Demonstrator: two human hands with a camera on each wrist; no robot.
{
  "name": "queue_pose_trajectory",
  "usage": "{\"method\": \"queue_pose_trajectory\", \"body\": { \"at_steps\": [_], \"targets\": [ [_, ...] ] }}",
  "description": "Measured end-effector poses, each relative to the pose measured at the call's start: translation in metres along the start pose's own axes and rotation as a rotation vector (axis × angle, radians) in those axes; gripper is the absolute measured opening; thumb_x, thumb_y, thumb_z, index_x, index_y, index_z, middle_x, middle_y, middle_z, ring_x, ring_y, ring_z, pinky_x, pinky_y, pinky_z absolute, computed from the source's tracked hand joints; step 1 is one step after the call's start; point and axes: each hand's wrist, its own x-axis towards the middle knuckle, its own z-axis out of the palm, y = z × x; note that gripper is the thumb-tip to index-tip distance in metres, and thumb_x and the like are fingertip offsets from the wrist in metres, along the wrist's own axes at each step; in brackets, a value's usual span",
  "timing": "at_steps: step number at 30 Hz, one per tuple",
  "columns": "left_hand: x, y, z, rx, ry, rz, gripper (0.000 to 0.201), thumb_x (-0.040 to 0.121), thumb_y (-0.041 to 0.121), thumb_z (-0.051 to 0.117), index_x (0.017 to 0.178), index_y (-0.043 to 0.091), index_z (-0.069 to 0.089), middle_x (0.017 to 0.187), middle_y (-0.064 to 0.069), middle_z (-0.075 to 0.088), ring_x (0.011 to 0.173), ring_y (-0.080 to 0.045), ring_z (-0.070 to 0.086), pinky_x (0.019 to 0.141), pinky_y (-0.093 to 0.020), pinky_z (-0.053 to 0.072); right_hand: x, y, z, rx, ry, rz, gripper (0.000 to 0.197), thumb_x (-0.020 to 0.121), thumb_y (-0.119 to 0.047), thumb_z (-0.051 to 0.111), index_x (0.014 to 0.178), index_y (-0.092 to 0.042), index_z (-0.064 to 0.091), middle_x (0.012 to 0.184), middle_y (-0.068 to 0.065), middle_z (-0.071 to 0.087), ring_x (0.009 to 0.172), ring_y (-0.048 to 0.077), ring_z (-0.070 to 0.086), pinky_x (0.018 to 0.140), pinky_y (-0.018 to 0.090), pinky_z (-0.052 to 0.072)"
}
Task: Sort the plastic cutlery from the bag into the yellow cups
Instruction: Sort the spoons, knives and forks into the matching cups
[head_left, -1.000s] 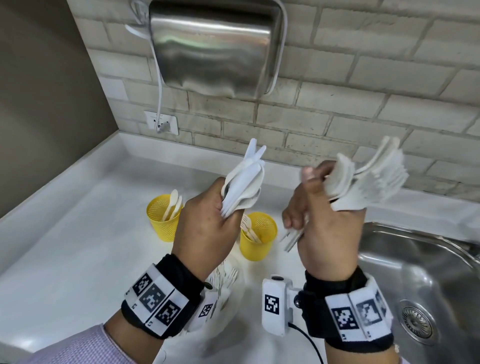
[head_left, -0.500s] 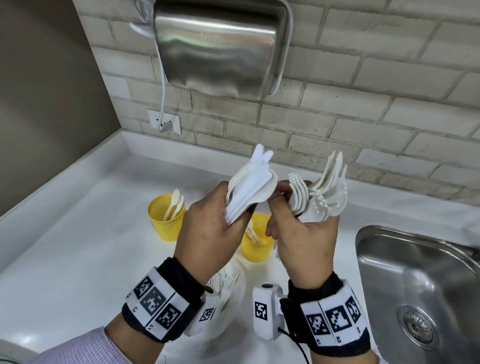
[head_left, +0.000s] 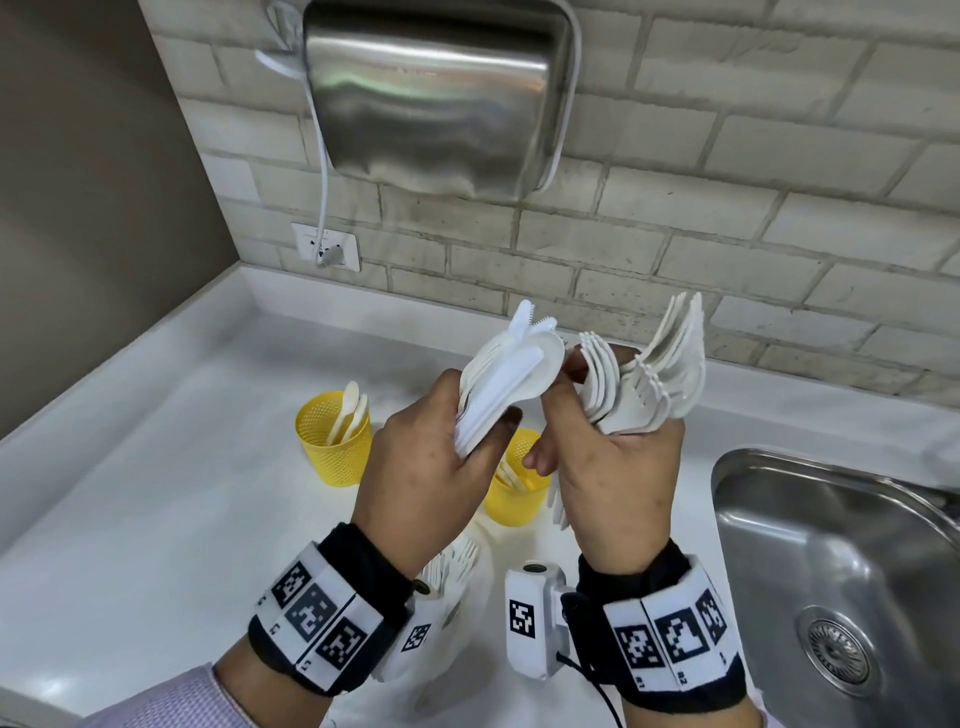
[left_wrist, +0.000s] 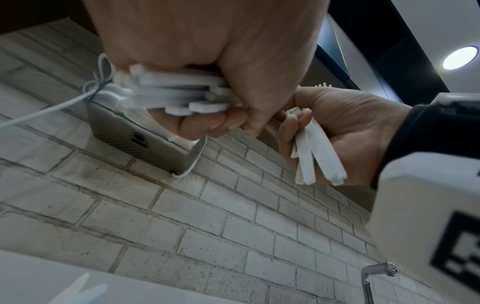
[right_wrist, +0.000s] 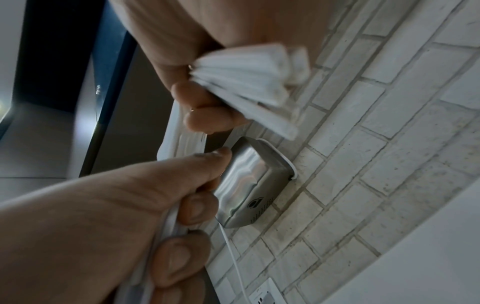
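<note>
My left hand (head_left: 488, 431) grips a bundle of white plastic cutlery (head_left: 504, 379), knives and spoons, with its tips pointing up. Close to the right, my right hand (head_left: 566, 410) grips a fanned bundle of white forks (head_left: 649, 379), and its thumb reaches to the edge of the left bundle. Both hands are raised above the counter. Seen from the left wrist, the left hand's handles (left_wrist: 176, 92) and the right hand's handles (left_wrist: 317, 156) stick out below the fingers. One yellow cup (head_left: 332, 447) holds spoons. A second yellow cup (head_left: 511, 504), with forks, is partly hidden behind my hands. The bag (head_left: 452, 566) lies under my left wrist.
A steel hand dryer (head_left: 436, 93) hangs on the brick wall, with its cable running to a socket (head_left: 324, 247). A steel sink (head_left: 841, 571) is set into the white counter (head_left: 156, 519) at the right. A brown wall closes the left side.
My right hand has moved left and a little down with its forks, from well apart to right beside the left bundle. The left hand has hardly moved.
</note>
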Motion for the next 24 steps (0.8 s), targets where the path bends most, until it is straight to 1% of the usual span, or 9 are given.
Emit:
{"method": "queue_pose_trajectory", "body": {
  "at_steps": [5, 8, 10, 12, 14, 17, 20, 22, 24],
  "targets": [
    [-0.002, 0.0, 0.0, -0.094, -0.055, 0.007, 0.044, 0.09, 0.065, 0.055, 0.104, 0.023, 0.058, 0.075, 0.008, 0.063, 0.069, -0.011, 0.062, 0.06, -0.033, 0.05, 0.001, 0.006, 0.001, -0.079, 0.072, -0.056, 0.014, 0.088, 0.0, 0.072, 0.078, -0.006, 0.065, 0.061, 0.017, 0.061, 0.052, 0.036, 0.061, 0.051, 0.036, 0.054],
    [-0.003, 0.001, -0.001, -0.211, -0.115, 0.014, 0.051, 0.093, 0.068, 0.048, 0.109, 0.022, 0.06, 0.077, 0.004, 0.062, 0.07, -0.017, 0.06, 0.062, -0.037, 0.049, 0.002, 0.005, 0.002, -0.085, 0.095, -0.017, 0.006, 0.089, 0.0, 0.069, 0.085, -0.004, 0.066, 0.066, 0.021, 0.063, 0.049, 0.04, 0.06, 0.047, 0.03, 0.05],
    [-0.003, 0.003, -0.003, -0.303, -0.128, -0.014, 0.042, 0.097, 0.062, 0.052, 0.111, 0.024, 0.063, 0.077, 0.007, 0.063, 0.069, -0.014, 0.06, 0.063, -0.039, 0.049, 0.001, 0.001, 0.002, -0.059, 0.082, 0.016, 0.007, 0.092, 0.0, 0.065, 0.085, -0.004, 0.066, 0.061, 0.023, 0.062, 0.043, 0.037, 0.058, 0.045, 0.023, 0.048],
    [-0.003, 0.003, -0.003, -0.405, -0.13, -0.064, 0.032, 0.099, 0.054, 0.057, 0.11, 0.025, 0.066, 0.07, 0.012, 0.059, 0.062, -0.01, 0.055, 0.059, -0.032, 0.046, 0.001, 0.0, 0.002, -0.055, 0.057, 0.026, 0.018, 0.094, -0.001, 0.063, 0.078, -0.009, 0.065, 0.052, 0.021, 0.059, 0.039, 0.034, 0.059, 0.045, 0.023, 0.048],
    [-0.003, 0.003, -0.003, -0.519, -0.142, -0.115, 0.029, 0.101, 0.049, 0.057, 0.105, 0.022, 0.066, 0.063, 0.011, 0.052, 0.056, -0.011, 0.047, 0.057, -0.028, 0.04, 0.001, 0.0, 0.001, -0.037, 0.038, 0.051, 0.024, 0.095, -0.003, 0.061, 0.072, -0.01, 0.064, 0.048, 0.02, 0.058, 0.038, 0.033, 0.06, 0.047, 0.03, 0.052],
    [-0.003, 0.002, -0.003, -0.634, -0.174, -0.122, 0.027, 0.102, 0.041, 0.056, 0.103, 0.015, 0.065, 0.062, 0.006, 0.044, 0.055, -0.014, 0.04, 0.053, -0.025, 0.036, 0.0, 0.0, 0.0, 0.032, 0.01, 0.082, 0.025, 0.094, -0.009, 0.062, 0.07, -0.009, 0.065, 0.045, 0.021, 0.057, 0.038, 0.035, 0.059, 0.055, 0.047, 0.059],
    [-0.003, 0.005, -0.004, -0.641, -0.187, -0.074, 0.021, 0.102, 0.036, 0.056, 0.108, 0.018, 0.065, 0.065, 0.014, 0.051, 0.057, -0.01, 0.045, 0.057, -0.019, 0.038, 0.0, 0.003, 0.002, 0.087, 0.018, 0.071, 0.027, 0.092, -0.011, 0.061, 0.067, -0.017, 0.066, 0.045, 0.02, 0.057, 0.039, 0.035, 0.057, 0.061, 0.055, 0.059],
    [-0.004, 0.009, -0.004, -0.635, -0.183, -0.05, 0.016, 0.102, 0.031, 0.055, 0.109, 0.02, 0.065, 0.067, 0.017, 0.058, 0.058, -0.004, 0.051, 0.061, -0.014, 0.04, 0.0, 0.007, 0.003, 0.135, 0.024, 0.071, 0.023, 0.091, -0.012, 0.063, 0.069, -0.019, 0.066, 0.045, 0.016, 0.056, 0.038, 0.031, 0.053, 0.056, 0.053, 0.056],
    [-0.004, 0.013, -0.005, -0.65, -0.181, -0.031, 0.02, 0.102, 0.026, 0.056, 0.116, 0.017, 0.065, 0.075, 0.011, 0.066, 0.064, -0.007, 0.059, 0.067, -0.017, 0.046, -0.001, 0.011, 0.005, 0.185, 0.004, 0.081, 0.019, 0.089, -0.014, 0.069, 0.071, -0.014, 0.064, 0.05, 0.015, 0.056, 0.037, 0.028, 0.05, 0.05, 0.042, 0.05]
  ]
}}
